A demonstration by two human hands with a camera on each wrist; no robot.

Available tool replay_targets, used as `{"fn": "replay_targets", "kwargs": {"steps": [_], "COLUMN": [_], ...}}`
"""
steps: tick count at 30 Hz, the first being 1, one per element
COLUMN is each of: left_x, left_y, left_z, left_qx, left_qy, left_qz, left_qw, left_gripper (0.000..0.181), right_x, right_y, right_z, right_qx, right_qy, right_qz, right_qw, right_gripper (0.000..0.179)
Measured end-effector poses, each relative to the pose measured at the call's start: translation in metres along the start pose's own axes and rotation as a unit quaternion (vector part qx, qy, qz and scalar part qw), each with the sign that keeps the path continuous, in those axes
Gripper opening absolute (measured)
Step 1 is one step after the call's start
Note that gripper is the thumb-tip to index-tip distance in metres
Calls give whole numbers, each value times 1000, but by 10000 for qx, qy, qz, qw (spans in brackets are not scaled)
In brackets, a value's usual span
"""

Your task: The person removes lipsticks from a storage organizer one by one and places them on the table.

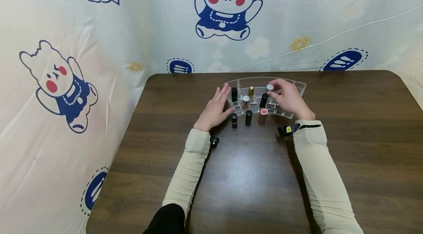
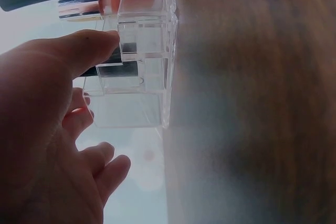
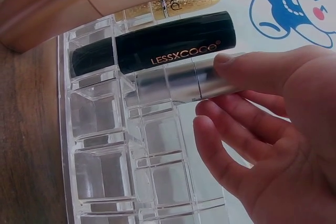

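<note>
A clear stepped lipstick organizer (image 1: pixel 289 115) stands near the table's far edge. My right hand (image 1: pixel 289 98) pinches a silver lipstick tube (image 3: pixel 181 85) between thumb and fingers; its lower end sits in a back-row slot. Beside it, a black lipstick (image 3: pixel 173 40) with gold lettering stands in a slot. My left hand (image 1: pixel 214 111), fingers extended, touches the organizer's left end, thumb at its front. Also in slots are a gold tube (image 1: pixel 251 91), a black tube (image 1: pixel 234 94) and a silver-capped tube (image 1: pixel 245 102).
In front of the organizer stand two dark tubes, one at the left (image 1: pixel 234 120) and another (image 1: pixel 248 117) beside it, and a rose-brown tube (image 1: pixel 262 117). The brown wooden table (image 1: pixel 248 175) reaches a printed cloth backdrop (image 1: pixel 158 14) behind.
</note>
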State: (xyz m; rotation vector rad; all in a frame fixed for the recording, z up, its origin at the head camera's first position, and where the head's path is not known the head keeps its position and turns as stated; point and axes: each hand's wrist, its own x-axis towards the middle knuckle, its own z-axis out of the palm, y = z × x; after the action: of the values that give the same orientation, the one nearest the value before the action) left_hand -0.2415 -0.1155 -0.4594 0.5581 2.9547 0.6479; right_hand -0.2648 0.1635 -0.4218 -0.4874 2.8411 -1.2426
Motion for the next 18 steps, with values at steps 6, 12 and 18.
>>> {"fn": "replay_targets", "kwargs": {"steps": [6, 12, 18], "left_x": [0, 0, 0], "left_y": [0, 0, 1], "left_z": [0, 1, -1], "left_qx": [28, 23, 18], "left_qy": [26, 11, 3], "left_qz": [10, 4, -1], "left_qw": [10000, 10000, 10000], "left_gripper": [76, 76, 76], "right_x": [-1, -1, -4], "right_y": [1, 2, 1], "right_z": [0, -1, -3], "right_qx": [88, 163, 309], "right_qy": [27, 9, 18], "right_qz": [-11, 18, 91], "right_qw": [10000, 9999, 9995], "right_gripper": [29, 30, 33]}}
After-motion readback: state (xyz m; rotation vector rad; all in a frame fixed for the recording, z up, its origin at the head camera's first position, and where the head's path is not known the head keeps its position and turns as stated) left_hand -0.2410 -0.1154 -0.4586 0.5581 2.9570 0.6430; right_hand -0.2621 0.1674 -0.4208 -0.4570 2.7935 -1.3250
